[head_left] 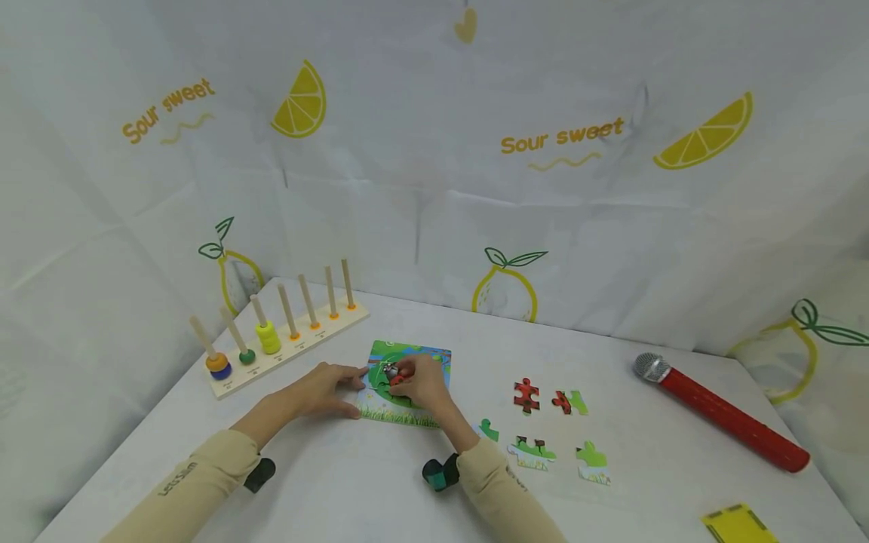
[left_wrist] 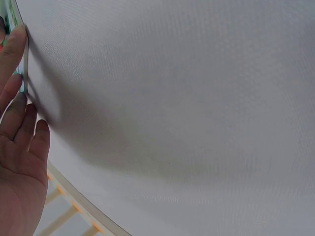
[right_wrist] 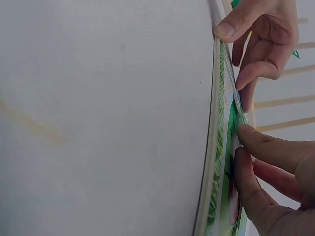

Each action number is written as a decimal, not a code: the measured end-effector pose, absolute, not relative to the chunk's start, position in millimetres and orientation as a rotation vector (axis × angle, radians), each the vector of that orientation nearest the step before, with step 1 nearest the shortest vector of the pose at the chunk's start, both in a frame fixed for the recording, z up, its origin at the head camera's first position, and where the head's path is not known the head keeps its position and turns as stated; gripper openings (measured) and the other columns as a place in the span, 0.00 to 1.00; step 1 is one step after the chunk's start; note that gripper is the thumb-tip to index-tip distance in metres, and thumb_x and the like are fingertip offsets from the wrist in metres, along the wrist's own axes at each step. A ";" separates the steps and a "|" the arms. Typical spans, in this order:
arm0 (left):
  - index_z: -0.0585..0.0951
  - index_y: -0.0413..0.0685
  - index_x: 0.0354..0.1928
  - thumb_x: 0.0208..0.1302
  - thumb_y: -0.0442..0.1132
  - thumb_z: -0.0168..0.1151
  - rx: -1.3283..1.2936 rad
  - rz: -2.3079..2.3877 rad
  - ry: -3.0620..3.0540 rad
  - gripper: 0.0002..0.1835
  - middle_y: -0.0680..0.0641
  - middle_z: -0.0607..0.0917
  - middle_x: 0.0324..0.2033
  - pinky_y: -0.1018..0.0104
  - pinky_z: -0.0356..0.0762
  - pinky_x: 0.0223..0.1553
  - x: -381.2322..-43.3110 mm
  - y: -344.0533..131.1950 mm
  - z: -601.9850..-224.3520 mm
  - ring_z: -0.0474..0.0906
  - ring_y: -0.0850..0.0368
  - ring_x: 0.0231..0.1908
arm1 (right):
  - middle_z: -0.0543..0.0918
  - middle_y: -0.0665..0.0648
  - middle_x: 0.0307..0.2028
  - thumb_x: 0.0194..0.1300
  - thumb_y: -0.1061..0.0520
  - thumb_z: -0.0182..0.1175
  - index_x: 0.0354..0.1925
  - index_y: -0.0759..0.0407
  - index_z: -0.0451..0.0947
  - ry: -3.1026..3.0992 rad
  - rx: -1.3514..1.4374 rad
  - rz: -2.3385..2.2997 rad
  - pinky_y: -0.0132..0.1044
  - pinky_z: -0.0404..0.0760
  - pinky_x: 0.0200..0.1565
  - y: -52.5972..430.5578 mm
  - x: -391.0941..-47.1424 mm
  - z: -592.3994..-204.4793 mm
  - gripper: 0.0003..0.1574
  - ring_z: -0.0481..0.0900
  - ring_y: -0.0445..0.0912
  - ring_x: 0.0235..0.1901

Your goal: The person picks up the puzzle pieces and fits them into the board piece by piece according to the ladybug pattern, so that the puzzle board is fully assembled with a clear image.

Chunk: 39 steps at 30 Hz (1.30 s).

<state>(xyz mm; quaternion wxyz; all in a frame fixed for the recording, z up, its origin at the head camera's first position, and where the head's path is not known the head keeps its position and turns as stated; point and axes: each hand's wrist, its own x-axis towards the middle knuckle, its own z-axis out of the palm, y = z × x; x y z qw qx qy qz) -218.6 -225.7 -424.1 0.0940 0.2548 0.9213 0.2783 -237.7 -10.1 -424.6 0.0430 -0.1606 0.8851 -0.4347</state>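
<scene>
A jigsaw puzzle board (head_left: 400,418) with a grassy border and a ladybug picture lies on the table. My left hand (head_left: 326,390) is at its left side, the thumb on the near corner and the fingertips along the edge. In the left wrist view those fingers (left_wrist: 29,128) are fairly straight. Over the middle of the board, my right hand (head_left: 424,382) pinches a puzzle piece (head_left: 397,378) with a red patch between thumb and forefinger, low over the picture. The right wrist view shows the right fingertips (right_wrist: 241,147) close together at the board's surface.
Several loose puzzle pieces (head_left: 532,451) lie to the right of the board. A red toy microphone (head_left: 733,418) is farther right, with a yellow flat object (head_left: 740,524) at the front right. A wooden peg rack (head_left: 292,354) with coloured rings stands at the back left.
</scene>
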 end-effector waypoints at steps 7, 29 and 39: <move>0.82 0.42 0.48 0.50 0.47 0.74 0.782 0.830 2.734 0.24 0.43 0.81 0.55 0.47 0.67 0.60 -220.3 -225.8 -425.7 0.72 0.43 0.60 | 0.83 0.62 0.32 0.47 0.68 0.73 0.43 0.74 0.81 2.691 -0.541 -1.380 0.32 0.81 0.30 -8.5 -233.7 -423.6 0.23 0.82 0.47 0.27; 0.83 0.42 0.47 0.50 0.47 0.74 0.761 0.847 2.738 0.24 0.42 0.78 0.58 0.48 0.66 0.61 -219.2 -226.8 -426.2 0.70 0.43 0.61 | 0.84 0.65 0.31 0.49 0.70 0.72 0.36 0.74 0.80 2.711 -0.545 -1.510 0.35 0.83 0.32 -11.5 -236.1 -434.8 0.15 0.85 0.53 0.30; 0.83 0.42 0.48 0.50 0.47 0.74 0.776 0.843 2.734 0.25 0.43 0.79 0.57 0.47 0.67 0.60 -220.2 -226.5 -425.6 0.70 0.43 0.61 | 0.84 0.67 0.35 0.47 0.73 0.71 0.40 0.75 0.79 2.672 -0.565 -1.627 0.35 0.84 0.34 -11.6 -234.4 -432.9 0.19 0.84 0.55 0.33</move>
